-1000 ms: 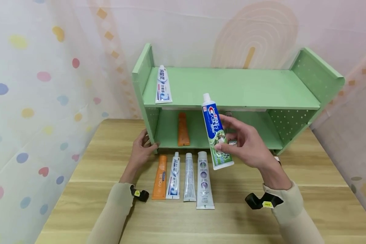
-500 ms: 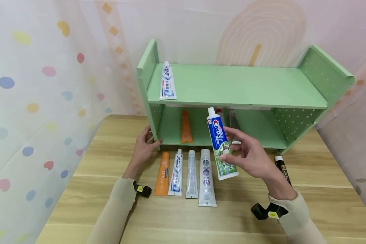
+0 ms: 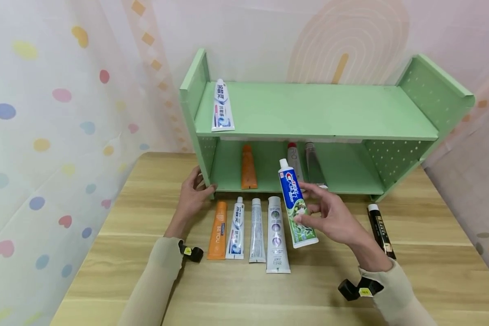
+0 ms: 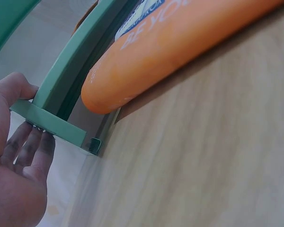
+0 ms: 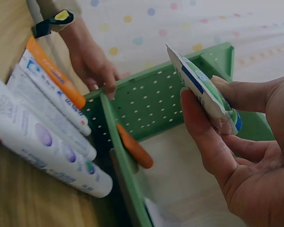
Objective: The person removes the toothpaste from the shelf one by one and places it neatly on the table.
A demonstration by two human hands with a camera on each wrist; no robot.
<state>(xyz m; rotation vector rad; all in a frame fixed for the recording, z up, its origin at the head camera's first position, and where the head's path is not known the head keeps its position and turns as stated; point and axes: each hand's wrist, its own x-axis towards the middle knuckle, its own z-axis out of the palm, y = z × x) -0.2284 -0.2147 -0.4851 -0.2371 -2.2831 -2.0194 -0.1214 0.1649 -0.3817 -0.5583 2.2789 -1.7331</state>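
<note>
My right hand (image 3: 330, 215) pinches a blue-and-green Crest toothpaste tube (image 3: 292, 190) between thumb and fingers, white cap up and slightly tilted, in front of the lower shelf. The right wrist view shows the tube (image 5: 206, 90) from its crimped end, thumb on one face and fingers on the other. My left hand (image 3: 193, 194) grips the left side panel of the green shelf rack (image 3: 322, 111) near its base; in the left wrist view, the thumb lies on one side of the panel edge and the fingers (image 4: 31, 146) on the other.
An orange tube (image 3: 217, 231), a white-and-blue tube (image 3: 236, 233), a grey-white tube (image 3: 257, 233) and a larger white tube (image 3: 276, 240) line up before the rack. A black tube (image 3: 380, 231) lies right. Tubes also lie on the lower shelf, and another white one (image 3: 222, 108) above.
My right hand has lowered the Crest tube somewhat, uncovering a red-capped tube and a dark tube on the lower shelf. The black tube at right shows more. The left hand keeps its grip.
</note>
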